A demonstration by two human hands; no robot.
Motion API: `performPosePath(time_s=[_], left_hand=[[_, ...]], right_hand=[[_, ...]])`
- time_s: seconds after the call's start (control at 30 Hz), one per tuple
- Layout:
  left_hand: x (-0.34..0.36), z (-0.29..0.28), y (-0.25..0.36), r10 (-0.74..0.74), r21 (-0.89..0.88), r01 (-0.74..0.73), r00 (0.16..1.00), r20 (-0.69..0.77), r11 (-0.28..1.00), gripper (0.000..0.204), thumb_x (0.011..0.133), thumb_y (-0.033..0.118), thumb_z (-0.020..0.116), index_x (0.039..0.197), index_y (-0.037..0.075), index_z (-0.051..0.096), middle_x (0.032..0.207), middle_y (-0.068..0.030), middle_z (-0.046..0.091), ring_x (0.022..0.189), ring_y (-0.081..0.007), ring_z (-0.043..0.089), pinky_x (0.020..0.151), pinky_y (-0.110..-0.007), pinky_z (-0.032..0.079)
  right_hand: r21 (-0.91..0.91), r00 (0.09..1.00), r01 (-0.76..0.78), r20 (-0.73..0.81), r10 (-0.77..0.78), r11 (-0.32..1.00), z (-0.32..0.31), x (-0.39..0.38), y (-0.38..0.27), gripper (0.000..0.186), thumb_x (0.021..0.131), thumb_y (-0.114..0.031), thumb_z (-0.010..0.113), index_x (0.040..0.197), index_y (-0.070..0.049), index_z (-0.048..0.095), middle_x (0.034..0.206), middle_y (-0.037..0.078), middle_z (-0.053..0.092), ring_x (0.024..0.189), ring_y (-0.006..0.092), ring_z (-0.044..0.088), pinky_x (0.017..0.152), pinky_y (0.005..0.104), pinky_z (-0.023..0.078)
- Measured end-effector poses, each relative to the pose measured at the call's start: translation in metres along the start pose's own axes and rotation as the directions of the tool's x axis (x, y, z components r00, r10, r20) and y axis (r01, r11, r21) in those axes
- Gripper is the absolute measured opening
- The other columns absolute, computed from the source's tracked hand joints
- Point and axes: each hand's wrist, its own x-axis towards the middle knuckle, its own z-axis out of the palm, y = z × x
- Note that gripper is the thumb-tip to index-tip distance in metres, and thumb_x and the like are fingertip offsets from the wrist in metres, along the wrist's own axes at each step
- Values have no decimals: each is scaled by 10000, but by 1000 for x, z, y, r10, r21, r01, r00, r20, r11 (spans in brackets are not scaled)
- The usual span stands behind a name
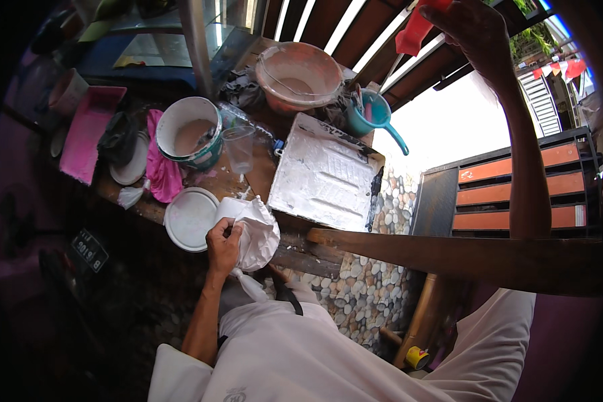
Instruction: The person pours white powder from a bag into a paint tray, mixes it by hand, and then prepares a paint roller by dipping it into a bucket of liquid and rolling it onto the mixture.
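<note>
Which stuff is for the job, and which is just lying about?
Seems in use:
Red object, in the right hand
White bundle, in the left hand
Maybe the white-smeared tray

Probably just lying about:
Pink tray
Yellow can
Round lid

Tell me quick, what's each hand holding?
Left hand: closed, holding a crumpled white bundle.
Right hand: closed, holding a red object, partly out of the picture.
</note>
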Motion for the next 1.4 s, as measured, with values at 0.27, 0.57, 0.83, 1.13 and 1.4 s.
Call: performPosePath(time_s=[0.27, 0.57, 0.83, 1.13, 1.4], left_hand=[[-12, 0, 10, -13, 30, 15, 999, -53, 999, 134, 829, 99, 601, 794, -29, 584, 633, -25, 570, 589, -65, 481, 552, -254, 416], [-12, 5, 8, -31, 11, 32, 998, -46, 999, 123, 819, 90, 603, 803, -31, 589, 666, -65, 598, 604, -93, 514, 574, -272, 434], [-11, 6, 6, -63, 48, 65, 997, -35, 997, 138, 820, 104, 611, 817, -33, 589, 641, -67, 577, 576, -102, 502, 549, -280, 426], [-12, 7, 8, -104, 2, 104, 995, -9, 995, 136, 834, 95, 589, 810, -37, 570, 631, -35, 553, 573, -76, 464, 524, -257, 398], [-14, 3, 15, -105, 62, 106, 994, -23, 992, 154, 831, 112, 603, 827, -41, 580, 638, -44, 563, 563, -71, 464, 518, -256, 399]], right_hand=[[-213, 858, 514, 133, -496, 831, 128, 30, 71, 386, 772, -260, 725, 1105, -104, 611, 807, 37, 641, 654, 138, 627, 561, 251, 495], [-446, 904, 308, 412, -113, 841, 231, -49, 145, 578, 698, -413, 689, 1210, -178, 559, 1087, 138, 581, 1021, 303, 568, 803, 409, 482], [-372, 892, 209, 452, -20, 904, 263, -106, 169, 573, 725, -256, 677, 1247, -151, 466, 1084, 153, 535, 1032, 307, 527, 824, 406, 464], [-108, 669, 663, 529, -522, 740, 320, -156, 146, 593, 720, -239, 647, 1213, 23, 446, 1003, 123, 498, 968, 244, 491, 852, 358, 407], [86, 606, 511, 670, -429, 856, 366, -165, 122, 528, 645, -134, 604, 1138, 36, 522, 946, 146, 541, 970, 284, 508, 872, 376, 392]])
